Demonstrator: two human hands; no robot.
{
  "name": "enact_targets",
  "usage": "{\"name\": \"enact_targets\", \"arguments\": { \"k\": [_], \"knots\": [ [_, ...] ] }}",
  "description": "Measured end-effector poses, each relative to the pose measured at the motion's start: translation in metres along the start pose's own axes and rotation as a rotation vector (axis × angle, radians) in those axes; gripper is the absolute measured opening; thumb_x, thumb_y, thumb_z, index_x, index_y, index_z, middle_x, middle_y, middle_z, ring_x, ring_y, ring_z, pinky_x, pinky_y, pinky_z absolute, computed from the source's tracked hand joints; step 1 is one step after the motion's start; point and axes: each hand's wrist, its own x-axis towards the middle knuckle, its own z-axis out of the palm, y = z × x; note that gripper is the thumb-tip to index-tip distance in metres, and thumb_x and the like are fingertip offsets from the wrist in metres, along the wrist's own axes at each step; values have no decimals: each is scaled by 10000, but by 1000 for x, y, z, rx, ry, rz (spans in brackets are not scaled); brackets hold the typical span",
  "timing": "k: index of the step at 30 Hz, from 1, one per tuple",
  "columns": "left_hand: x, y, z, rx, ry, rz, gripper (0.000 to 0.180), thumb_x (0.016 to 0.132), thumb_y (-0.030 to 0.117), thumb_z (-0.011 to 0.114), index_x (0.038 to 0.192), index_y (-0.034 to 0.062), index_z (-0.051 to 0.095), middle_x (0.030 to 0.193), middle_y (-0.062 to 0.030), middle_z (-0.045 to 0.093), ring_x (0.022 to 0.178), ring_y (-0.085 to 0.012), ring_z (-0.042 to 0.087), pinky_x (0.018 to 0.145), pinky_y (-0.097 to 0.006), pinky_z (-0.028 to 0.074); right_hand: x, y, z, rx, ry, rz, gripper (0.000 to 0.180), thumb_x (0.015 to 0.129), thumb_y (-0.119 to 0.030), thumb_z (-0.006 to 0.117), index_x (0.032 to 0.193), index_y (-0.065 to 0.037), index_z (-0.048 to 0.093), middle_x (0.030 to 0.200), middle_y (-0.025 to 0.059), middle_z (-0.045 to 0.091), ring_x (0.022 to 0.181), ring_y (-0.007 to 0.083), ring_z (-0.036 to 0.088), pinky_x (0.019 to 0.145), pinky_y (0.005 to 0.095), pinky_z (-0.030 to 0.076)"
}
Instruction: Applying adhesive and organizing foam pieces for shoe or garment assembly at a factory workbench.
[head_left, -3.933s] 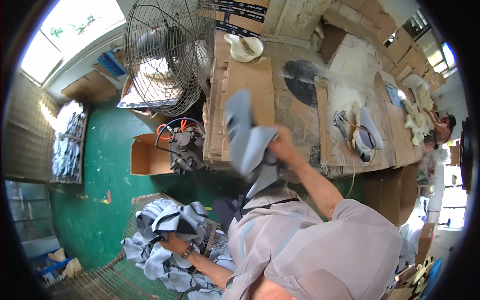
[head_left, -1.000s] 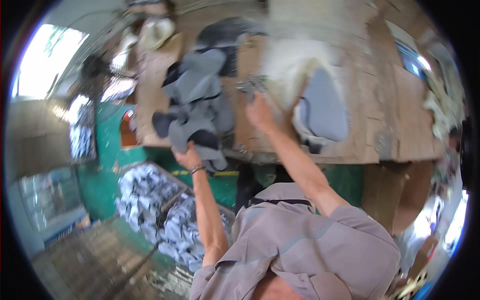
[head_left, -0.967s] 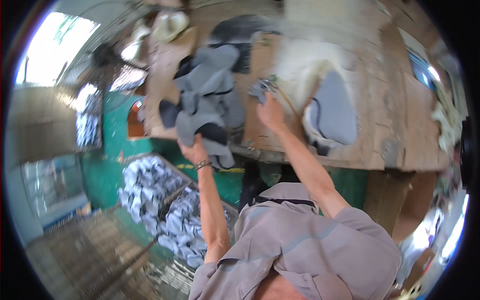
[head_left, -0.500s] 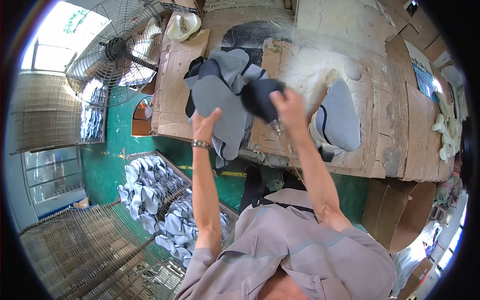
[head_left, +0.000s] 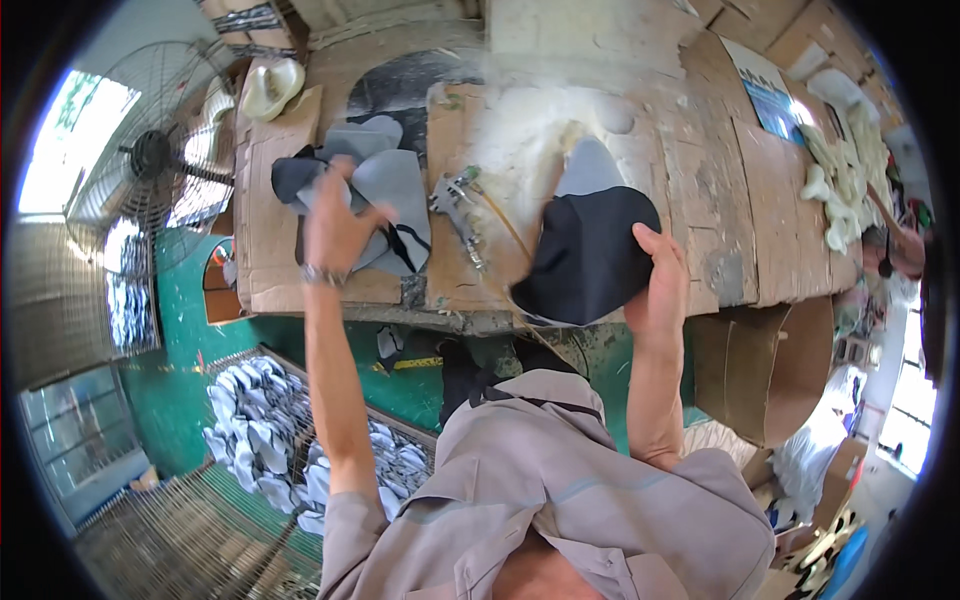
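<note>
Since the earlier frame, the black piece (head_left: pixel 590 255) has travelled from beside the pile of cut pieces (head_left: pixel 396 188), at eleven o'clock, to two o'clock, where it overlaps a grey piece (head_left: pixel 588 168) on the bench (head_left: pixel 772 235). The person's right hand (head_left: pixel 660 275) grips its right edge, thumb on top. The left hand (head_left: pixel 342 225), blurred, is now over the pile; whether it holds anything cannot be told. The step appears to be positioning the black piece; the next move probably calls for squaring its edges.
</note>
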Motion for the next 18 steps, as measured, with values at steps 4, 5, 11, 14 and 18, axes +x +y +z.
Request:
{"name": "enact_targets", "arguments": {
  "k": [4,5,11,14,18],
  "knots": [
    [-69,142,52,-450,-359,499,1161,464,479,947,1448,67,489,1404,-160,558,1383,-345,474,1189,-458,344,2,-1,-4,222,21,88,207,945,-134,625,1094,-1,679,1029,78,720,894,167,697,793,321,572],
    [-76,167,62,-437,-276,509,939,508,441,949,1295,54,614,1264,-144,639,1276,-344,563,1181,-479,357,2,-4,-8,285,15,120,214,945,-135,628,1106,-2,673,1048,83,717,909,174,697,803,334,575],
    [-91,171,108,-747,-362,9,483,675,323,934,939,2,689,901,-23,719,866,-148,684,874,-354,552,45,-9,-32,91,-225,-157,451,1055,-353,521,1187,60,647,1153,132,682,1116,218,630,1029,401,483],
    [-80,188,116,-1404,-97,-171,536,810,421,859,1066,-14,681,956,-44,720,870,-167,686,801,-325,557,45,22,-74,-363,-105,-238,510,1072,-405,448,1295,25,610,1287,148,652,1186,263,620,1058,470,468],
    [-70,210,122,-1642,-190,-333,841,845,694,658,1291,-13,571,1198,-103,686,1009,-239,689,888,-412,569,15,58,-107,62,-171,468,575,1055,-503,446,1323,-19,604,1299,123,653,1161,284,640,1033,468,494]
  ]
}}
